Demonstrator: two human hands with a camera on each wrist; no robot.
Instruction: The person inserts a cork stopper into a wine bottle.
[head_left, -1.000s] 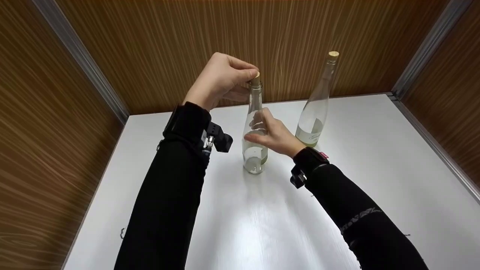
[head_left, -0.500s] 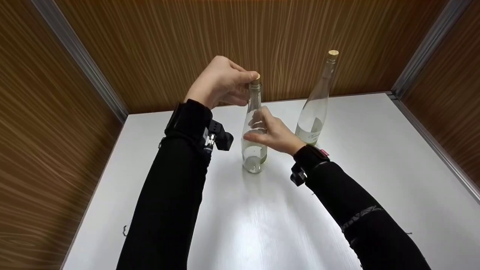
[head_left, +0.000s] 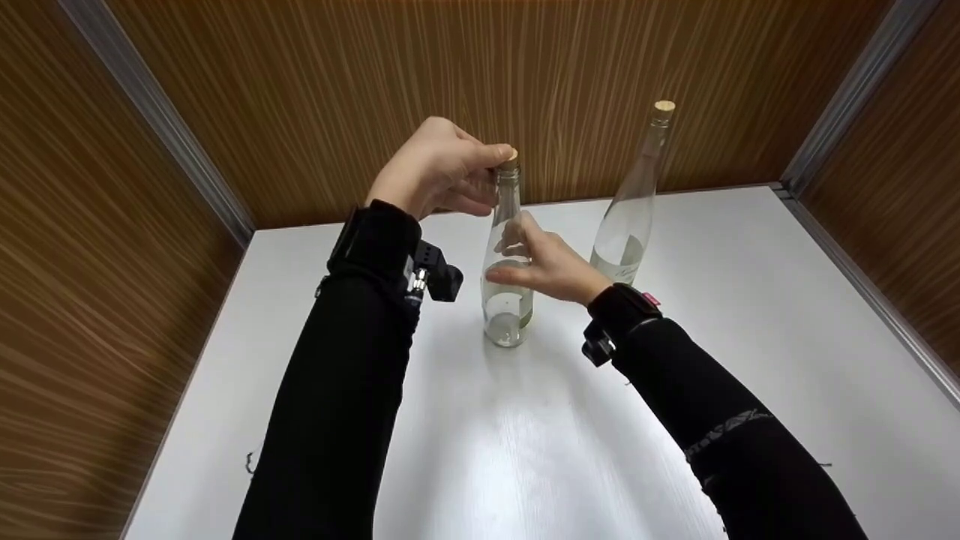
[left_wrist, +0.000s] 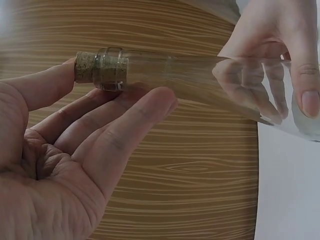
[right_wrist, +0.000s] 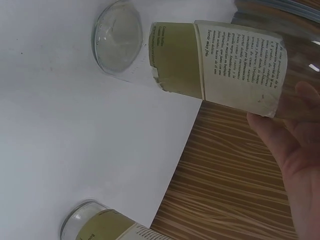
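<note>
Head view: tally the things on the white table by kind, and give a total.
Clear glass bottles with labels: 2, the near bottle gripped by the right hand, and the far bottle standing alone.
Tan cork stoppers: 2, the near cork pinched by the left hand, and the far cork.
Total: 4.

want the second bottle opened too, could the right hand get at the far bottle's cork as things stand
Probably not right now: the right hand grips the near bottle. The far bottle stands just beyond it with its cork uncovered and nothing between, so once it lets go the way looks free.
</note>
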